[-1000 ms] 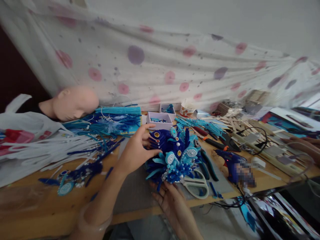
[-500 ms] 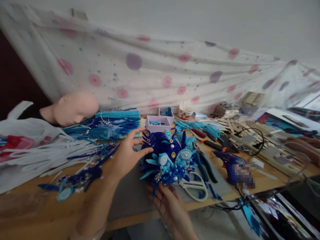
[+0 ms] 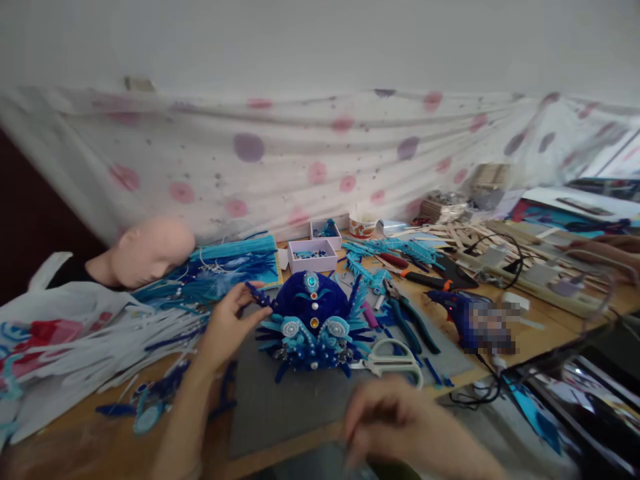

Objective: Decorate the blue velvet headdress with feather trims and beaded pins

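A blue beaded headpiece (image 3: pixel 314 300), with a velvet-like dome, gems, pearls and pale-blue petals along its front, sits on a grey mat (image 3: pixel 280 413). At its left side my left hand (image 3: pixel 227 327) pinches a small dark-blue leaf-shaped ornament (image 3: pixel 257 294) between thumb and fingers; whether the ornament is joined to the headpiece I cannot tell. My right hand (image 3: pixel 387 423) is over the mat's front edge, apart from the headpiece, its curled fingers smeared by motion. White-handled scissors (image 3: pixel 395 363) lie just beyond it.
Pliers (image 3: pixel 410 323) and a blue glue gun (image 3: pixel 465 323) lie to the right, with a power strip (image 3: pixel 545 280) behind. Lilac boxes (image 3: pixel 313 257) stand at the back. A mannequin head (image 3: pixel 150 250) and white strips (image 3: pixel 120 340) lie left. Another person's hand (image 3: pixel 607 253) rests far right.
My right hand has left the headpiece's underside and come toward me. The headpiece now sits level, facing me. My left hand has moved left with the dark-blue ornament. The view has tilted up slightly.
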{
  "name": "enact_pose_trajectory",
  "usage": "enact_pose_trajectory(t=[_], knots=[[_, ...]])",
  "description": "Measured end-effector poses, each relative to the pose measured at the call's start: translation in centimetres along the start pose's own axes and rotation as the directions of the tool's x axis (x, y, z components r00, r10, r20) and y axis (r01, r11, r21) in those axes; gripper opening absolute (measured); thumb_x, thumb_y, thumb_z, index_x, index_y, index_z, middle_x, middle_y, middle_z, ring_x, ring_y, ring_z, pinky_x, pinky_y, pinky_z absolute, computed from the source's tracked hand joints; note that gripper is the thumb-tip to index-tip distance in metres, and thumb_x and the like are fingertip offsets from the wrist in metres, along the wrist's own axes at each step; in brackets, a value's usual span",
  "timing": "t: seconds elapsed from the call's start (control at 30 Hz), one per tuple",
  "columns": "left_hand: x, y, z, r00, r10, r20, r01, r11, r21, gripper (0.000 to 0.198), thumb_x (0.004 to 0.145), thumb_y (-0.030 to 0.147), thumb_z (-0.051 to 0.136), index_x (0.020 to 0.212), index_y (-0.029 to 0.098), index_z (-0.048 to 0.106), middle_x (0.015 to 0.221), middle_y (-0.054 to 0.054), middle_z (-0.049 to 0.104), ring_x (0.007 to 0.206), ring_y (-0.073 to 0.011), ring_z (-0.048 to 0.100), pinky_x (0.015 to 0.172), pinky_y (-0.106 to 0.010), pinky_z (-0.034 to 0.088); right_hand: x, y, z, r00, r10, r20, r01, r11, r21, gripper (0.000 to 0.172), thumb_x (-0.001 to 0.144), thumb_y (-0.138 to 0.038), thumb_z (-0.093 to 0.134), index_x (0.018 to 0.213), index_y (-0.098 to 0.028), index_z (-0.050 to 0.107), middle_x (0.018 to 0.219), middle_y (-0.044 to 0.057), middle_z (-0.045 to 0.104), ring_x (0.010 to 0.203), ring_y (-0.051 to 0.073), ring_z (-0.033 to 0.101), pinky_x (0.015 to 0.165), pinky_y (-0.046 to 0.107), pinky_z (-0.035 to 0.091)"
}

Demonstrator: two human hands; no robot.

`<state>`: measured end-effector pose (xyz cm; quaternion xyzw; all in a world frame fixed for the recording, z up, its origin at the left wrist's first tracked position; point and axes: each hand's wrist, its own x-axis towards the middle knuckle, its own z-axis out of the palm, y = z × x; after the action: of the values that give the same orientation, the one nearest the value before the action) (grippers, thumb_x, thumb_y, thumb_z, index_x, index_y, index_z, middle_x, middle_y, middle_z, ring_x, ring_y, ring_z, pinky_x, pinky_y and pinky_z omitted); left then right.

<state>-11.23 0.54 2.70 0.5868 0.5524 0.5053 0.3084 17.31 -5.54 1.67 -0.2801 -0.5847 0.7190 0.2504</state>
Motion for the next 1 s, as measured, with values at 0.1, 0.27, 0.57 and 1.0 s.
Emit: enact_pose_trajectory(t=[0.1, 0.27, 0.57, 1.0], knots=[[0.4, 0.3, -0.4, 0.998, -0.002, 0.057, 0.000, 1.000, 0.028, 0.056, 0.066, 0.044, 0.076, 0.112, 0.019, 0.056, 0.096, -0.007, 0.073, 0.094, -0.0257, 0.068, 0.085, -0.037, 0.052, -0.5, -3.9, -6.0, 0.715, -0.533, -0.452, 0.266, 0.806, -0.529, 0.023, 0.080, -0.037, 0.075, 0.097, -0.024, 0.066, 0.098, 0.004, 0.071, 0.090, 0.019, 0.067, 0.084, 0.032, 0.052], [1.4, 0.9, -0.8, 0.989, 0.010, 0.148, -0.029, 0.992, 0.125, 0.057, 0.063, 0.044, 0.080, 0.109, 0.019, 0.059, 0.095, -0.005, 0.072, 0.093, -0.0254, 0.067, 0.084, -0.036, 0.052, 4.5, -6.8, -12.7, 0.829, -0.545, -0.123, 0.274, 0.588, -0.761, 0.065, 0.072, -0.031, 0.079, 0.131, -0.023, 0.053, 0.132, 0.011, 0.062, 0.124, 0.027, 0.057, 0.106, 0.047, 0.044], [1.4, 1.3, -1.1, 0.988, -0.013, 0.156, -0.016, 0.983, 0.182, 0.061, 0.059, 0.043, 0.084, 0.109, 0.019, 0.060, 0.098, -0.006, 0.072, 0.093, -0.0266, 0.067, 0.085, -0.038, 0.052, 6.9, -7.3, -10.5, 0.846, -0.531, -0.057, 0.285, 0.539, -0.792, 0.020, 0.077, -0.017, 0.074, 0.094, -0.019, 0.065, 0.092, 0.002, 0.070, 0.086, 0.018, 0.066, 0.079, 0.033, 0.052], [0.9, 2.4, -0.5, 0.992, -0.009, 0.130, -0.010, 0.990, 0.139, 0.056, 0.051, 0.039, 0.087, 0.098, 0.018, 0.065, 0.086, -0.003, 0.074, 0.082, -0.0236, 0.069, 0.083, -0.037, 0.055, 5.6, -6.5, -9.4, 0.858, -0.494, -0.139, 0.157, 0.511, -0.845, 0.041, 0.065, -0.017, 0.085, 0.101, -0.020, 0.066, 0.099, 0.004, 0.070, 0.094, 0.023, 0.065, 0.081, 0.035, 0.050]])
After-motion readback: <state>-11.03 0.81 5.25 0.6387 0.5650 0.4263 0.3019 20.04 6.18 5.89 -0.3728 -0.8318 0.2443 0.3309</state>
